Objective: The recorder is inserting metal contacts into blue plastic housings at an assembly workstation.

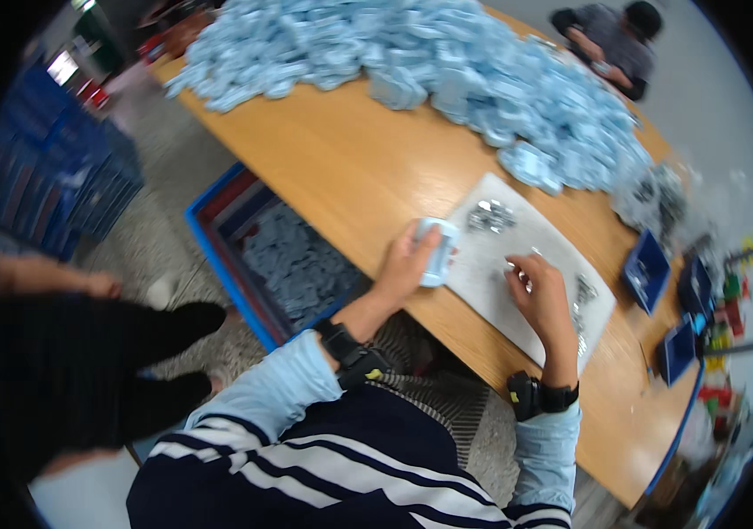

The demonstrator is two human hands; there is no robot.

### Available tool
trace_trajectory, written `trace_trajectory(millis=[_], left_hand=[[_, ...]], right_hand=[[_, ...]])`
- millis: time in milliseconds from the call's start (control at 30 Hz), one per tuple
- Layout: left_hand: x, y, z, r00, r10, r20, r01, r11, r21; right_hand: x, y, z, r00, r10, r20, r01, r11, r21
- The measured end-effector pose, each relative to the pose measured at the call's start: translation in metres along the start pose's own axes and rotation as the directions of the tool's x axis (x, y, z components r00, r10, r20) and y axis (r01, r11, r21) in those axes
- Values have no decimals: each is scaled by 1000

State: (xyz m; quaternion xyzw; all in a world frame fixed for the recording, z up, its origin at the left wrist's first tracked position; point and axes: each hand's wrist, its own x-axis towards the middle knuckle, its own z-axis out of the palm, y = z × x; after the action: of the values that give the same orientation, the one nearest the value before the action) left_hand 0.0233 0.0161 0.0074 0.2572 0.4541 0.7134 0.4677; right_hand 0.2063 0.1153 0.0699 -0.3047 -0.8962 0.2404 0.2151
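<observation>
My left hand [403,264] is closed around a light blue plastic casing [438,253], oblong with rounded ends, held over the table's near edge. Above a white board [495,304], my right hand [539,293] has thumb and fingers drawn together. Something small and shiny glints at its fingertips, probably a metal part; its exact shape is too small to tell. On the board lie a small pile of shiny metal parts [489,217] and, to the right of my right hand, a loose row of similar metal parts [583,300].
A large heap of light blue casings [447,62] covers the table's far side. Below the left edge stands a blue crate [235,280] holding more casings. Blue bins [646,271] sit at right. One person [623,44] works across the table; another [68,353] stands at left.
</observation>
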Motion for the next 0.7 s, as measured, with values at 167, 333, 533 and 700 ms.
trace_trajectory(millis=[167,333,533,700], left_hand=[[3,12,-7,996,-83,15,83,996,27],[9,11,-15,980,-178,91,184,980,-74],[3,21,-6,977,-197,81,208,964,-167],[-7,13,21,943,-213,255,273,934,-230]], right_hand=[[-14,13,-42,983,104,-150,-115,991,-65],[-55,39,-73,934,241,-262,-282,950,-134],[-113,64,-83,843,360,-400,-430,897,-100],[-119,24,-45,822,540,-183,-411,783,466]])
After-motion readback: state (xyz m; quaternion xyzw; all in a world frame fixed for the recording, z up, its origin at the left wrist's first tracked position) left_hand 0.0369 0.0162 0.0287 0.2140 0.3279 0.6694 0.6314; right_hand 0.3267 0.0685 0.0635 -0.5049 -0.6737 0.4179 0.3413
